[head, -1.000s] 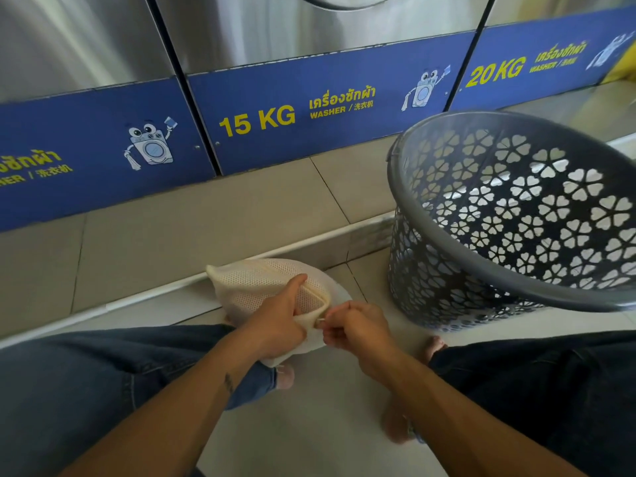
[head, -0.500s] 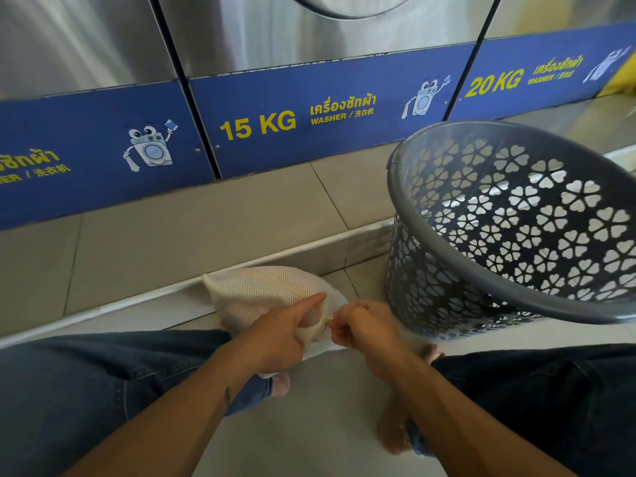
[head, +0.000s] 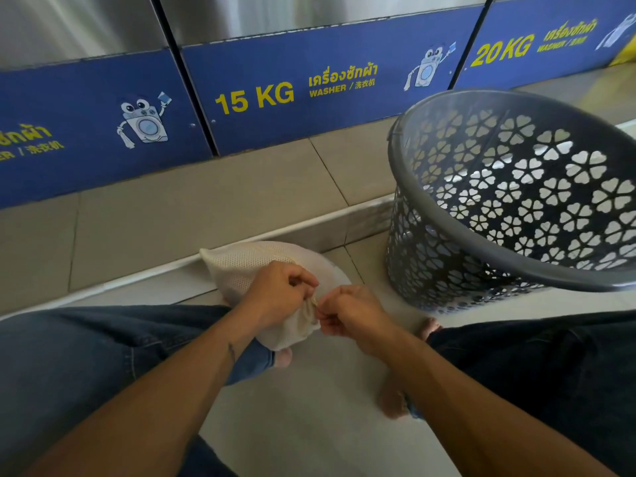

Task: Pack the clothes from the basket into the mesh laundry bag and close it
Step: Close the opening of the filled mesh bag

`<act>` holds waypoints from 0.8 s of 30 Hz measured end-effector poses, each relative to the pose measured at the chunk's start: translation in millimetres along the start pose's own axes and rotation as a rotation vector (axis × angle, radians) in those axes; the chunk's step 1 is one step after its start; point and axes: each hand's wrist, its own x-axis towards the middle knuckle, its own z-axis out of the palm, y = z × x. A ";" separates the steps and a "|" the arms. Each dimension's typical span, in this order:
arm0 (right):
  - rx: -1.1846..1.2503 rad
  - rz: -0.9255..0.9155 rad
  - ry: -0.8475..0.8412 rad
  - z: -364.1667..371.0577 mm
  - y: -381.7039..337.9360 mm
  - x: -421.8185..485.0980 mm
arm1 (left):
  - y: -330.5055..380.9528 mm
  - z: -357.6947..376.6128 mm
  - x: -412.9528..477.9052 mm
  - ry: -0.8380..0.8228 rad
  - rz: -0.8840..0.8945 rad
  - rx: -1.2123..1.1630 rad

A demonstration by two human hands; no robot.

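Observation:
A cream mesh laundry bag [head: 241, 270], bulging with its contents, lies on the floor between my knees. My left hand [head: 278, 294] is clamped over the bag's near end, bunching the fabric. My right hand [head: 351, 315] pinches something small at the bag's edge, seemingly the zip pull, right beside my left fingers. The grey plastic basket [head: 509, 201] with flower-shaped cut-outs stands to the right, tilted towards me; no clothes show inside it.
A raised tiled step [head: 172, 215] runs across behind the bag, with a row of steel washers [head: 309, 80] bearing blue 15 KG and 20 KG panels on it. My jeans-clad legs and bare feet flank the pale floor [head: 309, 407].
My left hand has slid from the bag's top down to its near end and closed into a fist on the fabric. My right hand stays pinched at the edge. The view shifted slightly.

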 end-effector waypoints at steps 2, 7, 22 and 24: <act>-0.042 0.004 -0.007 1.3 2.1 0.4 | -0.5 -0.9 -0.3 0.028 -0.029 -0.028; -0.073 -0.048 0.010 3.5 7.6 2.5 | -2.5 -2.9 1.3 0.016 -0.063 -0.061; 0.257 0.007 -0.033 0.6 19.5 3.9 | -1.4 -2.6 -0.1 -0.163 -0.051 -0.116; 0.146 -0.002 -0.024 0.5 19.6 4.6 | -0.3 -1.9 -1.0 -0.157 -0.062 -0.100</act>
